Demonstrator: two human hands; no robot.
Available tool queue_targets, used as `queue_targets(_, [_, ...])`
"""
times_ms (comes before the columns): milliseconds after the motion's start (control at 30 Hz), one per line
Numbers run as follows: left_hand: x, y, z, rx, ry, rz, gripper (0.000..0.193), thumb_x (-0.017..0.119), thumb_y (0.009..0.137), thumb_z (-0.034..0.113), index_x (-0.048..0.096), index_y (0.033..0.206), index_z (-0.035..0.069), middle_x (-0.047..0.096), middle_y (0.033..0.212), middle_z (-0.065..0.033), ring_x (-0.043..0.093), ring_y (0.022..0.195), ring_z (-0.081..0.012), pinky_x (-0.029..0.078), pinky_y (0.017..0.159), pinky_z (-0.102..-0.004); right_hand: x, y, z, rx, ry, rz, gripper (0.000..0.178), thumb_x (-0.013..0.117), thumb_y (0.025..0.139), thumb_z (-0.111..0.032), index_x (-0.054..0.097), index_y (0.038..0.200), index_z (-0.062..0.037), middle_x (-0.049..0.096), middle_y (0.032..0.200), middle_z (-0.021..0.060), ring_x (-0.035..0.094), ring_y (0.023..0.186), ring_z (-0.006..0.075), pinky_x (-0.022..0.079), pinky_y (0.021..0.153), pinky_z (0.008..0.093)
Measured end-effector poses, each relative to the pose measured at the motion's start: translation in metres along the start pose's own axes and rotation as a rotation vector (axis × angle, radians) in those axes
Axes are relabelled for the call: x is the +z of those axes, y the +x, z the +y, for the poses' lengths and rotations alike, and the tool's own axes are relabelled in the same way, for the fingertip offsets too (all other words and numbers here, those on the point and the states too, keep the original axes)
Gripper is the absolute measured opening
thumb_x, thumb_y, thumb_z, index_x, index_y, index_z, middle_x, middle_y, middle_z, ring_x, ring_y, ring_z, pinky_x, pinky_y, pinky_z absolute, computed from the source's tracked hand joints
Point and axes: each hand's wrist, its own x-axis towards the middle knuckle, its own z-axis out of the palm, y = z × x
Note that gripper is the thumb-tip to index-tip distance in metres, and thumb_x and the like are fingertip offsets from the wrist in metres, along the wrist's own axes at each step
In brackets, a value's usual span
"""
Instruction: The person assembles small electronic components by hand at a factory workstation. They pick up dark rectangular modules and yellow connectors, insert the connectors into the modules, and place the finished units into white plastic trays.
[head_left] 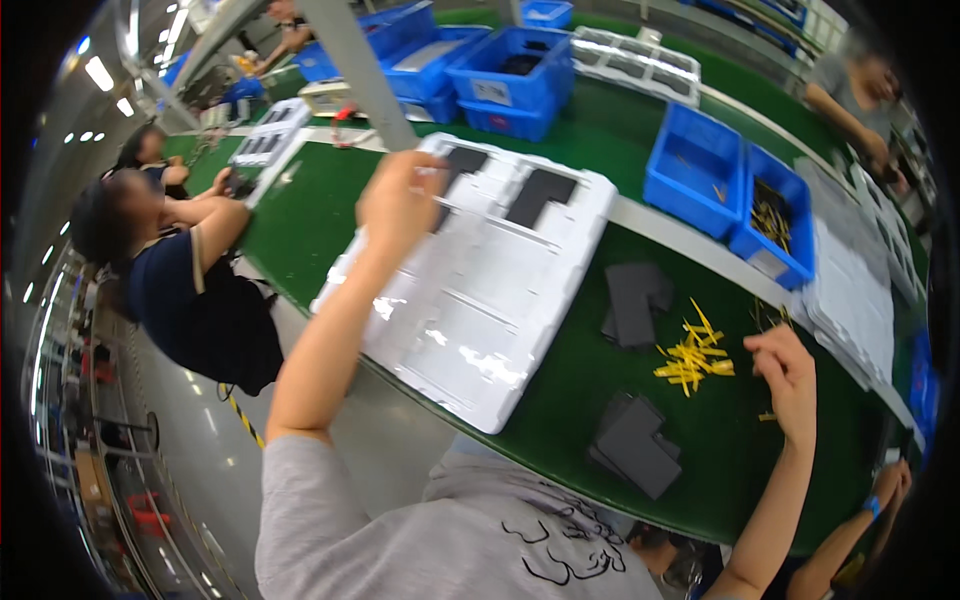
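Note:
My left hand (400, 200) is over the far left corner of a white moulded plastic tray (455, 320). Its fingers are bent but blurred by motion, so what they hold, if anything, is unclear. Beside it a dark grey L-shaped piece (466, 162) lies in a tray pocket, and another dark grey piece (540, 196) fills the pocket to its right. My right hand (787, 375) is above the green table with curled fingers; whether anything is pinched in them is hidden. Loose yellow strips (692, 358) lie just left of it, and thin dark strips (768, 314) lie beyond its knuckles.
Two stacks of dark grey pieces, a far one (636, 303) and a near one (636, 446), lie right of the tray. Blue bins (693, 170) stand behind, one holding yellow strips. White trays (850, 300) are stacked at right. A metal post (365, 75) rises at back; co-workers sit left and right.

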Motion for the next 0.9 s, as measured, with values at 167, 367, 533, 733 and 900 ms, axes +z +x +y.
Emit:
queue_targets(167, [0.038,-0.029,0.134,0.179,-0.561,-0.832,0.015,0.064,0.086,0.017,0.068,0.092,0.004,0.068,0.088,-0.0104,0.066,0.080,-0.0207,0.051,0.070,-0.0326,0.024,-0.016,-0.006,0.192,0.320,0.011,0.015,0.055,0.084,0.006,0.062,0.097,0.0036,0.052,0.081,0.0043,0.053,0.065,0.0099,0.045,0.061,0.0218])
queue_targets(367, [0.064,-0.069,0.191,0.296,-0.682,-1.083,0.020,0.065,0.083,0.021,0.069,0.094,0.004,0.069,0.080,-0.0096,0.067,0.076,-0.0262,0.051,0.067,-0.0369,0.040,-0.011,-0.015,0.175,0.289,-0.056,0.005,0.056,0.085,0.007,0.058,0.089,0.0041,0.054,0.082,0.0051,0.053,0.064,0.0092,0.044,0.059,0.0215])
queue_targets(533, [0.075,-0.083,0.196,0.237,-0.829,-1.038,0.017,0.064,0.080,0.018,0.068,0.082,0.002,0.069,0.078,-0.0122,0.068,0.075,-0.0281,0.052,0.068,-0.0377,0.040,-0.011,-0.019,0.137,0.160,-0.071,0.003,0.057,0.085,0.007,0.057,0.087,0.0036,0.054,0.079,0.0045,0.051,0.063,0.0087,0.043,0.057,0.0218])
queue_targets(733, [0.074,-0.083,0.195,0.242,-0.815,-1.054,0.016,0.064,0.083,0.014,0.067,0.083,-0.001,0.067,0.074,-0.0132,0.066,0.069,-0.0274,0.050,0.065,-0.0363,0.044,-0.014,-0.019,0.252,0.253,-0.022,0.010,0.060,0.085,0.006,0.057,0.093,0.0015,0.056,0.081,0.0023,0.052,0.065,0.0061,0.045,0.060,0.0198])
queue_targets(900, [0.074,-0.086,0.191,0.202,-0.866,-1.061,0.015,0.062,0.083,0.013,0.066,0.084,-0.002,0.067,0.072,-0.0138,0.066,0.066,-0.0266,0.050,0.063,-0.0349,0.044,-0.015,-0.020,0.243,0.297,-0.035,0.019,0.062,0.083,0.008,0.057,0.101,0.0011,0.057,0.084,0.0025,0.053,0.070,0.0061,0.047,0.063,0.0197])
